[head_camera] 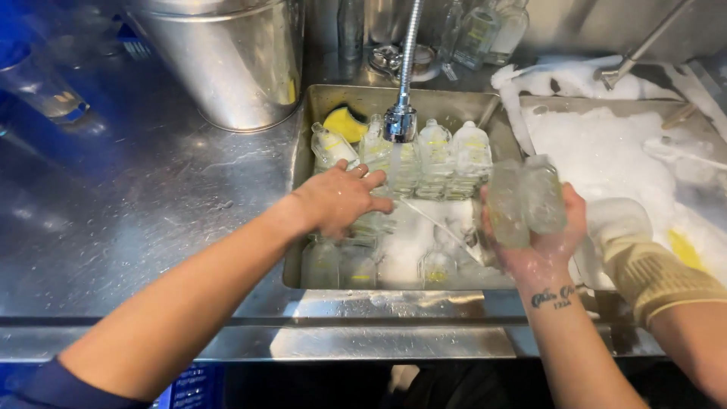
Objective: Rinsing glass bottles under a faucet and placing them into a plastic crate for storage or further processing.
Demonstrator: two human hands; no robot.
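Gripping two clear glass bottles (pixel 526 198) upright, the right hand (pixel 541 246) waits while left-hand fingers (pixel 362 178), spread and released, touch the sink's (pixel 303 189) bottle row (pixel 424 159) directly ahead.

A stainless steel counter (pixel 144 220) is spreading across the left, gleaming under cool bluish light. A large steel bucket (pixel 227 57) is standing on it near the back. A flexible metal faucet (pixel 405 68) is hanging over the steel sink basin (pixel 299 227) (water is running from it). To the right, a second basin (pixel 606 151) is brimming with white foam. A steel wall (pixel 583 23) is rising behind.
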